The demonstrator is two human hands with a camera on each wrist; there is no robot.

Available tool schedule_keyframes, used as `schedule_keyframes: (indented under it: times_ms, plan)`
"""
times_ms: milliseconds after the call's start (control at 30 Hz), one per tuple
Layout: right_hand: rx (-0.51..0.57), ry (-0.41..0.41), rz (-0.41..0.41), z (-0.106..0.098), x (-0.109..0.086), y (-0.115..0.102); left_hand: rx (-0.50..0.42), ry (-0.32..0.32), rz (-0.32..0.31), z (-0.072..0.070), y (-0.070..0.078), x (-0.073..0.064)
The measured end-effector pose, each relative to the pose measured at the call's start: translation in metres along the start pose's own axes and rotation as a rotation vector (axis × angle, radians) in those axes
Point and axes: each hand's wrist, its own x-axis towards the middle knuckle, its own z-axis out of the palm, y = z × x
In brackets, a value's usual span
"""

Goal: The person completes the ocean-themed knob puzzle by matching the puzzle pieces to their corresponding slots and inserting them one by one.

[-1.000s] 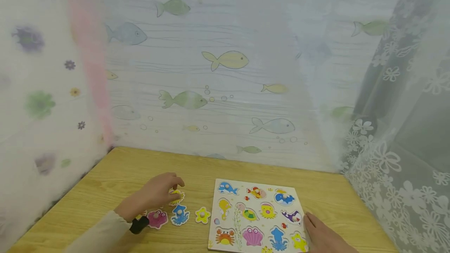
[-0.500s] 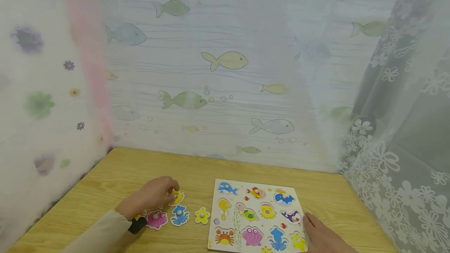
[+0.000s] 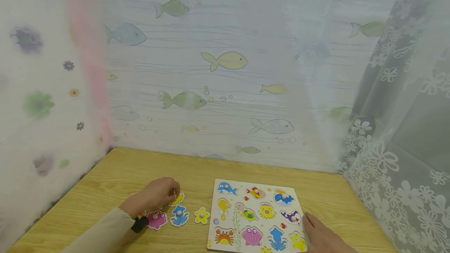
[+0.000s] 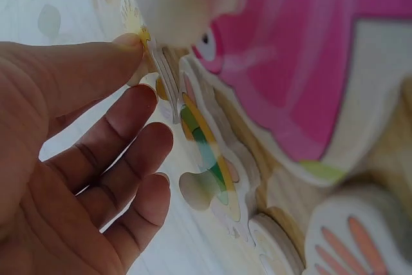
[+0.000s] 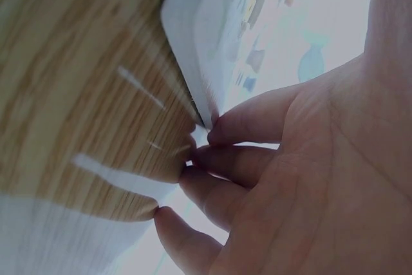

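My left hand (image 3: 152, 195) reaches over the loose wooden sea-animal pieces on the table. Its thumb and forefinger pinch a small yellow many-legged puzzle piece (image 3: 178, 199), partly covered by the fingers; the other fingers stay loosely bent in the left wrist view. Nearest to that hand are a pink shell piece (image 3: 156, 220), a blue squid piece (image 3: 179, 216) and a yellow starfish piece (image 3: 202, 215), each with a round knob. My right hand (image 3: 325, 235) rests against the right edge of the puzzle board (image 3: 242, 202), its fingertips at the board's edge and on the tabletop.
In the left wrist view, a green-and-yellow turtle piece (image 4: 209, 152) lies beside the pink shell. Several knobbed pieces, such as a blue whale (image 3: 284, 198), sit in the board. Fish-print fabric (image 3: 225, 128) hangs behind the wooden table (image 3: 140, 163).
My left hand has lowered slightly, and its thumb and forefinger have drawn together on the yellow piece. The right hand and the board stay in place.
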Motion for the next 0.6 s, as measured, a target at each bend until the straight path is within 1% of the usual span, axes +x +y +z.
schedule_keyframes:
  times_ms: [233,500,600]
  plan:
    - [-0.006,0.014,-0.002,0.0001,0.0001,-0.0003,0.014,0.01,0.024,0.0,-0.0002,0.001]
    - [0.006,0.018,0.045,-0.0006,-0.0016,-0.0059,0.002,0.021,0.034,-0.0006,-0.0004,0.0029]
    - [0.016,0.016,0.058,-0.0004,-0.0016,-0.0067,0.002,0.038,0.059,-0.0014,0.0004,0.0052]
